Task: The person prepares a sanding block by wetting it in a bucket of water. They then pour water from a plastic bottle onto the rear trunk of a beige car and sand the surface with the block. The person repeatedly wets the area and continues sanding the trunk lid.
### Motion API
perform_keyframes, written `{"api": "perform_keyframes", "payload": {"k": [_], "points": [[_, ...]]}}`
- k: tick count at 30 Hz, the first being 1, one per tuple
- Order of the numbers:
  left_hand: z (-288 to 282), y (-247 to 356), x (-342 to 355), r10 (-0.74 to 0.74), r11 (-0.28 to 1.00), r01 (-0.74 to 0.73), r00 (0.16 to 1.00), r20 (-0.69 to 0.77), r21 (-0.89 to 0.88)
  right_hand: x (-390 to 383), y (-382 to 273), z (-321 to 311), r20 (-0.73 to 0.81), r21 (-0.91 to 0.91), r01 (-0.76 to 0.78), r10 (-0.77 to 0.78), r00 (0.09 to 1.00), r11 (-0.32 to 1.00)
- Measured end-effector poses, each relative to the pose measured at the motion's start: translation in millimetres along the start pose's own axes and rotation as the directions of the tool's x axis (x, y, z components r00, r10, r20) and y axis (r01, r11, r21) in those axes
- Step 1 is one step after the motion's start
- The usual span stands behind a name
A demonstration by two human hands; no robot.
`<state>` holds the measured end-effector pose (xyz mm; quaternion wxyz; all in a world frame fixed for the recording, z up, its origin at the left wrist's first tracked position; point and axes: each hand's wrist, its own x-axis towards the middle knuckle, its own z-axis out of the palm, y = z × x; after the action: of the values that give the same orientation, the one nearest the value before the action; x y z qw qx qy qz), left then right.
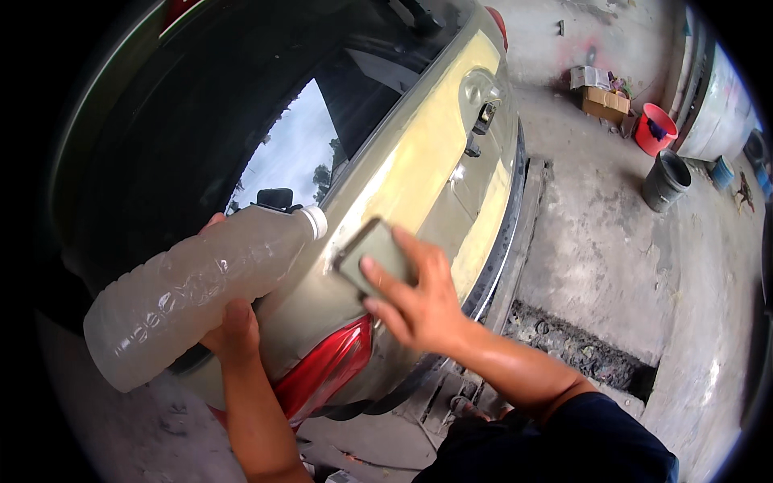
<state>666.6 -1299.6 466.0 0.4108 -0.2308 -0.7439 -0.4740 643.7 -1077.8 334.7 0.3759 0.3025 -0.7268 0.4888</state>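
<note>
Bottle point(189, 294) diagonal, cap point(316, 222) toward upper right

head fisheye | from above | facing down | close over car rear point(411, 177)

In left hand point(235, 328), bottle point(193, 282), before the rear window point(193, 129) of the car point(481, 201). To right of bottle, block point(377, 251) beneath right hand point(427, 298), against the car's back panel point(419, 173). Below and left of block, tail lamp point(326, 366). Beyond right forearm point(523, 372), trench point(560, 338) in the floor point(584, 225). Farther off, right of the car, bucket point(665, 185); behind it, pail point(649, 138); left of pail, box point(605, 103) by the wall point(592, 32), papers point(591, 77) on top.
</note>
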Motion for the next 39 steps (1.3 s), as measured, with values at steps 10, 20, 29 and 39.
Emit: {"api": "perform_keyframes", "payload": {"k": [10, 20, 29, 39], "points": [[-6, -8, 0, 0.017, 0.998, -0.014, 0.998, 0.059, -0.054, -3, -16, 6, -0.002, 0.024, -0.048, 0.048, 0.999, 0.999], [-3, -10, 4, 0.121, 0.992, -0.125, 0.987, 0.103, 0.028, 52, 3, -9, -0.064, -0.121, -0.146, 0.139, 0.988, 0.982], [-4, -5, 4, 0.103, 0.995, -0.101, 0.99, 0.094, -0.023, 93, 33, -29, -0.085, -0.179, -0.24, 0.228, 0.97, 0.954], [-12, -10, -6, 0.044, 0.999, -0.044, 0.999, 0.019, -0.017, 61, 8, -14, -0.044, -0.144, -0.174, 0.169, 0.985, 0.974]]}}
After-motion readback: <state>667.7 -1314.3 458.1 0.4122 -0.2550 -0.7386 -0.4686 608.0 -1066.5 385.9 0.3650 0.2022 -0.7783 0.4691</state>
